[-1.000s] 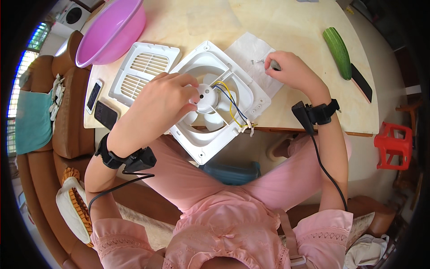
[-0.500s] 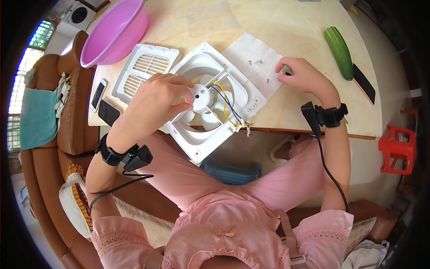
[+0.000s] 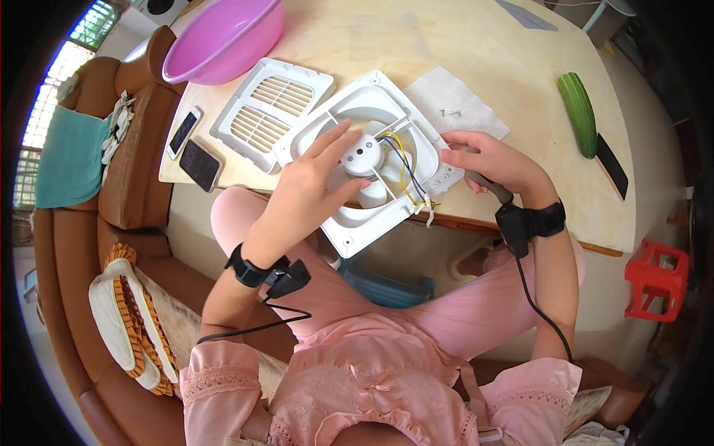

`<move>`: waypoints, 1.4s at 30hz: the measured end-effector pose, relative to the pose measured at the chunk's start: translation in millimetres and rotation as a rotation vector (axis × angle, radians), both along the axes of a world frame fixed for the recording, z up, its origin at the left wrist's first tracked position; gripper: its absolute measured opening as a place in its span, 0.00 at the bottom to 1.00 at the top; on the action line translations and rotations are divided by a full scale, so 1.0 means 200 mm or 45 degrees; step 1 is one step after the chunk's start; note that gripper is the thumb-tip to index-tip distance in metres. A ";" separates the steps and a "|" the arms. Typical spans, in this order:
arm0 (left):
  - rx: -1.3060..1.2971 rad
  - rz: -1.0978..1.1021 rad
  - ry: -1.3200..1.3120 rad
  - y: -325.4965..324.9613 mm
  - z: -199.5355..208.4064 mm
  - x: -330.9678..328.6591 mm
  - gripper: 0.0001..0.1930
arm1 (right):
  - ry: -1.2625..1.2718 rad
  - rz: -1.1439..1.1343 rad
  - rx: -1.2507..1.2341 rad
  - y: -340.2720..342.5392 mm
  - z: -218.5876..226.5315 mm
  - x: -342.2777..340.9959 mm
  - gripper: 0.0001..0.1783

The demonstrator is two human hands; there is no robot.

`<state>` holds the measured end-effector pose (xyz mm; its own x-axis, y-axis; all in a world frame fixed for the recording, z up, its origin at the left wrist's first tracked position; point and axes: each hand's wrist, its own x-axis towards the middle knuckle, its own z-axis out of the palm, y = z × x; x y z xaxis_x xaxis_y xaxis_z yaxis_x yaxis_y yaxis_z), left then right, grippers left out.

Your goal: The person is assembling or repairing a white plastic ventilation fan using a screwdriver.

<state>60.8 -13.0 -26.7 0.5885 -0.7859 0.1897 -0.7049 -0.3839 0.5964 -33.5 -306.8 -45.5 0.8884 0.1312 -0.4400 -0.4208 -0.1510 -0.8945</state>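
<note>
A white exhaust fan (image 3: 347,241) with a square frame lies tilted over the table's near edge. Yellow and blue wires run from its round motor hub (image 3: 364,157) to the frame's near right side. My left hand (image 3: 316,175) is open, its fingers and thumb spread beside the hub at the fan's left; whether the fingertips touch it I cannot tell. Just right of the frame, my right hand (image 3: 498,163) is closed around a tool with a grey handle (image 3: 485,183), whose tip is hidden. Behind that hand, small screws (image 3: 451,113) lie on a white paper sheet (image 3: 480,111).
A white slatted cover (image 3: 259,152) and two phones (image 3: 199,165) lie left of the fan, with a pink basin (image 3: 223,56) behind. At the right are a cucumber (image 3: 579,111) and a dark flat blade-like thing (image 3: 612,165). A red stool (image 3: 656,279) stands on the floor.
My right hand has moved from the paper toward the fan frame, with the grey-handled tool in it. My left hand's fingers have spread by the hub. The whole view has shifted slightly.
</note>
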 end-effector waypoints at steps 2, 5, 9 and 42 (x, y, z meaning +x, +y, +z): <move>0.120 0.085 0.013 -0.01 0.02 -0.03 0.31 | 0.018 0.020 0.048 0.00 -0.02 0.04 0.32; 0.140 0.012 -0.134 -0.04 -0.01 -0.02 0.33 | 0.068 0.040 0.109 -0.01 -0.04 0.05 0.28; 0.134 -0.088 0.001 -0.04 -0.01 0.07 0.32 | 0.140 0.053 0.309 0.00 -0.08 0.03 0.24; 0.205 -0.240 0.072 -0.13 -0.09 0.17 0.32 | -0.623 -0.558 -1.369 -0.63 -0.17 0.21 0.26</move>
<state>94.4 -38.7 -44.8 0.4350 -0.9001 0.0242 -0.7405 -0.3423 0.5784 7.5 -432.0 -80.1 0.8663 -0.4349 0.2459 -0.2797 -0.8300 -0.4825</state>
